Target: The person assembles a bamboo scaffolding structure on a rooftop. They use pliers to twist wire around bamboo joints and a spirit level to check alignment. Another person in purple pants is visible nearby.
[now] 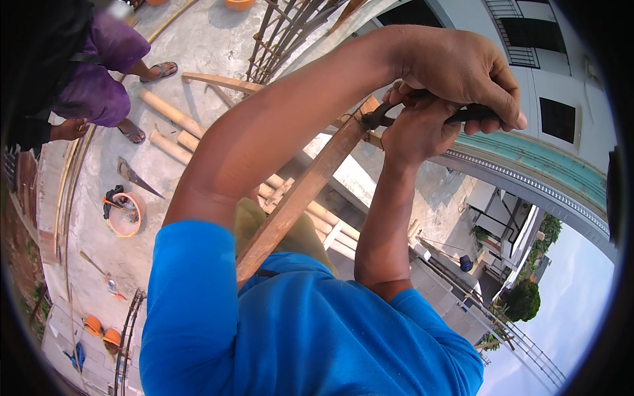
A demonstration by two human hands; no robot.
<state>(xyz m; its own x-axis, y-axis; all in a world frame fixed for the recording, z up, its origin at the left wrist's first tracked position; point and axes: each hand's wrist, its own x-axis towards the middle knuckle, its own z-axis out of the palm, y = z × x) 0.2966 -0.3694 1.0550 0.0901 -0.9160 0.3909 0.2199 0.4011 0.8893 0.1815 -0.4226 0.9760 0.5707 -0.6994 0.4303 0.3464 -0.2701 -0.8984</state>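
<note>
Both my arms reach up in front of me, and my hands meet on one pair of dark metal pincers [378,117]. My left hand [459,69] is curled from above over the handle end, its thumb and fingers bent down. Just below it, my right hand [417,132] is closed round the handles nearer the jaws. The jaws sit at thin dark wire [356,120] wound around the upper end of a wooden beam [297,198]. That beam slants down from the pincers to my chest. My overlapping hands hide part of the handles.
A person [105,66] in purple shorts stands at the left. Bamboo poles [173,146], a handsaw [137,177] and an orange bucket [127,214] lie about the concrete floor. A bundle of rods [281,39] rises behind my left forearm. A pale building ledge [535,175] is at right.
</note>
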